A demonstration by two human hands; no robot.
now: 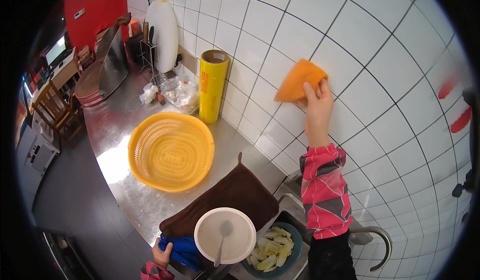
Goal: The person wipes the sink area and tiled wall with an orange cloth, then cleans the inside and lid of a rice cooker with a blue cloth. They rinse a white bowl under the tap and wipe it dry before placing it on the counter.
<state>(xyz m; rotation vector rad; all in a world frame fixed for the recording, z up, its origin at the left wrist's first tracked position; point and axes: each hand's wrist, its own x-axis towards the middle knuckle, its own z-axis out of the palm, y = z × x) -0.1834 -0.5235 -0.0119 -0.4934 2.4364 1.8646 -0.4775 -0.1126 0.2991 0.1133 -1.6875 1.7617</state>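
Up against the white tiled wall (292, 25), my right hand (320, 105) grips a folded orange cloth (302, 79), pressed flat to the tiles. Low in the view, my left hand (162, 253) holds a bunched blue cloth (183, 250) at the counter's front edge. Beside that cloth stands a white bowl (204, 238) with a metal spoon (221, 244) in it. Under and behind the bowl a brown towel (225, 194) is spread on the counter. A teal basin (298, 250) of cut cabbage leaves (273, 248) sits in the sink area to the bowl's right.
A yellow plastic basket (172, 150) rests on the steel counter (112, 130). Behind it stand an upright yellow roll of film (213, 89), plastic bags (182, 92), a knife rack (148, 51) and a white cutting board (163, 36). A curved faucet (386, 242) rises at lower right.
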